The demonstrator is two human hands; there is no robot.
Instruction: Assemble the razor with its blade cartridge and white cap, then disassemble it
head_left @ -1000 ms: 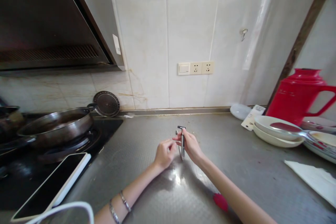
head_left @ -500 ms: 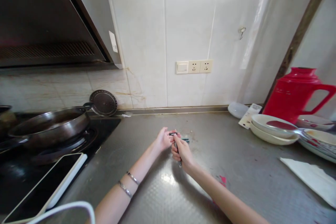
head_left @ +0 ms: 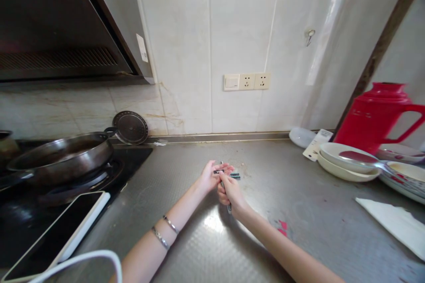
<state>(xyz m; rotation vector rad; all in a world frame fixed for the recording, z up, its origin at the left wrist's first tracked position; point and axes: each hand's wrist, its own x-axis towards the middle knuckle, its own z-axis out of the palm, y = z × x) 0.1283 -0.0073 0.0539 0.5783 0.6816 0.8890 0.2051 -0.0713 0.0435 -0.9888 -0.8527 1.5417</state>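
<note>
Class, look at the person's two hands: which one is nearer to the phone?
Left. The left hand is to the right of the phone; the right hand is farther right, beside the left hand.

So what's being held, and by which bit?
The right grip holds a black-headed tool by its handle; the left grip is open near the tool's head.

The left hand [head_left: 209,177] is outstretched, apparently palm up; the right hand [head_left: 231,193] curls closely beside it.
</note>
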